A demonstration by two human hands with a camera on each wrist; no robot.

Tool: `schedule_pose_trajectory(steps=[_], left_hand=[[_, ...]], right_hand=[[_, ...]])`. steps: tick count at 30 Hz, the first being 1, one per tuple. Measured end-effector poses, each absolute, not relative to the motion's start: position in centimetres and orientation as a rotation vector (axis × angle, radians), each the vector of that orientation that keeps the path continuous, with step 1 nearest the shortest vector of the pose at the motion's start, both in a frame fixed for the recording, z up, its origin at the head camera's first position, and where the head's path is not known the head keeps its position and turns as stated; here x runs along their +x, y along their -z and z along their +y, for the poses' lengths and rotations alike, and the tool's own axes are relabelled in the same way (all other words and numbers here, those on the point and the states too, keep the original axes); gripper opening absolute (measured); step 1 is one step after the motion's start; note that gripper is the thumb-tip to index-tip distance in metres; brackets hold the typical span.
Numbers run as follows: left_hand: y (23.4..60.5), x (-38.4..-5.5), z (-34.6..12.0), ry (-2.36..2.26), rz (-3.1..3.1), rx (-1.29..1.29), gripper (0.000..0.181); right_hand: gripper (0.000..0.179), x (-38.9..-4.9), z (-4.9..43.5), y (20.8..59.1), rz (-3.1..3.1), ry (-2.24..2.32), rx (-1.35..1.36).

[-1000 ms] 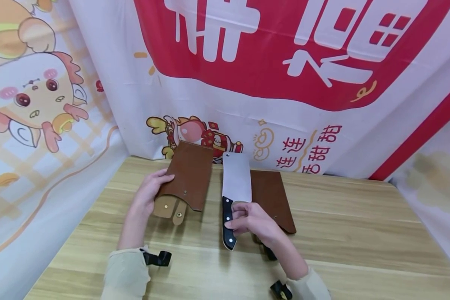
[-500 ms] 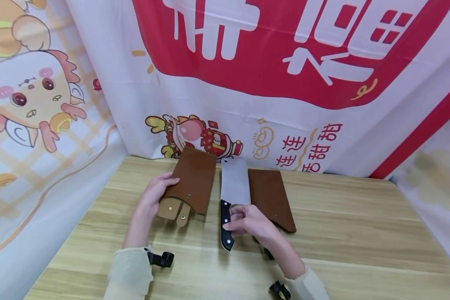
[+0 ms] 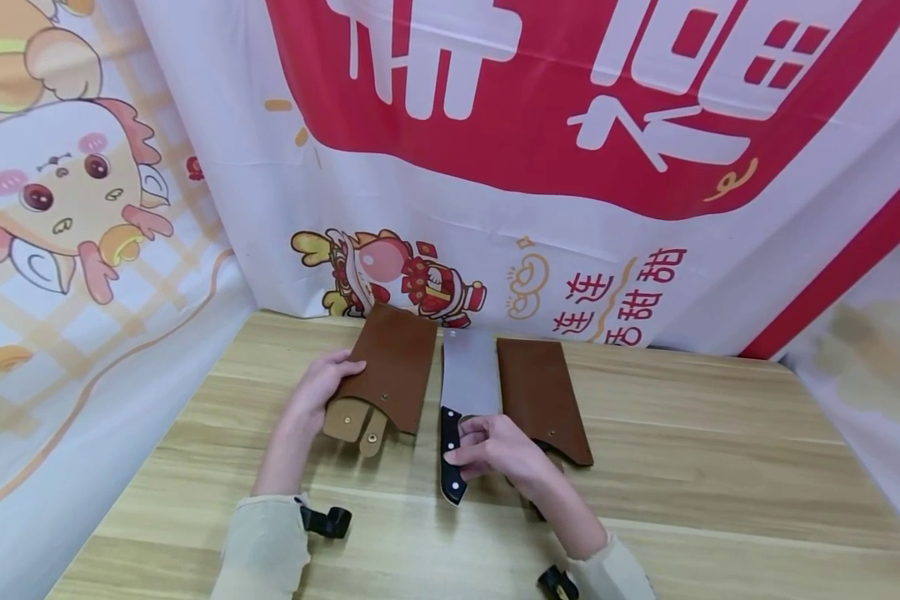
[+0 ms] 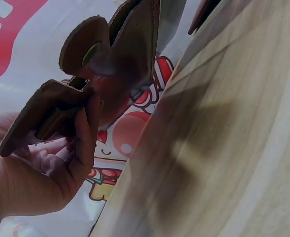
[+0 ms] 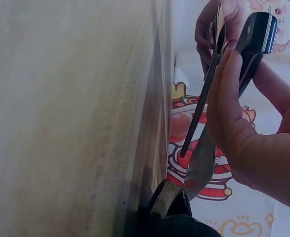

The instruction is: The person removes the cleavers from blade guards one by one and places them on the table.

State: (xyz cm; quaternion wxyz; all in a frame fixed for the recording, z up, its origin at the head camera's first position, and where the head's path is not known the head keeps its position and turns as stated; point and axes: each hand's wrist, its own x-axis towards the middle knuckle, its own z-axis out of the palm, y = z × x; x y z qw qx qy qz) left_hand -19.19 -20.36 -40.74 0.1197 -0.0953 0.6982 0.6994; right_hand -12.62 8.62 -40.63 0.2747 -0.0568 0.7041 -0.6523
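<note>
My left hand [image 3: 322,385] grips the left edge of a brown leather knife sheath [image 3: 396,358], raised off the table, with two tan snap straps hanging at its lower end. In the left wrist view, a strap [image 4: 83,47] curls out by the sheath's mouth. To the right of it, my right hand [image 3: 497,450] pinches the black riveted handle [image 3: 450,450] of a cleaver [image 3: 471,373], its broad blade pointing away from me. Blade and sheath are side by side, apart in the head view. The right wrist view shows the cleaver's blade [image 5: 201,168] edge-on, above the table.
A second brown sheath [image 3: 542,392] lies on the wooden table [image 3: 720,450] to the right, a dark handle [image 5: 177,224] at its mouth, partly hidden by my right forearm in the head view. A printed cloth [image 3: 607,217] hangs along the table's back edge.
The left hand has brought the sheath slightly right and nearer to me, lower in view. The cleaver has also come down a little, with the same grip.
</note>
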Motion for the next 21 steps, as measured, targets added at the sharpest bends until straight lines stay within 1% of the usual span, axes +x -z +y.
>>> schedule_pose_trajectory(steps=[4, 17, 21], left_hand=[[41.1, -19.4, -20.3, -2.044, 2.057, -0.253, 0.054], [41.8, -19.3, -19.7, -2.023, 2.084, -0.228, 0.041], [42.0, -19.2, -19.7, -2.014, 2.093, -0.229, 0.042]], right_hand=[[0.055, -12.7, 8.6, 40.9, 1.890, 1.754, -0.150], [0.063, -12.9, 9.0, 41.1, 1.891, 1.715, -0.175], [0.058, -13.0, 9.1, 41.2, 1.893, 1.677, -0.188]])
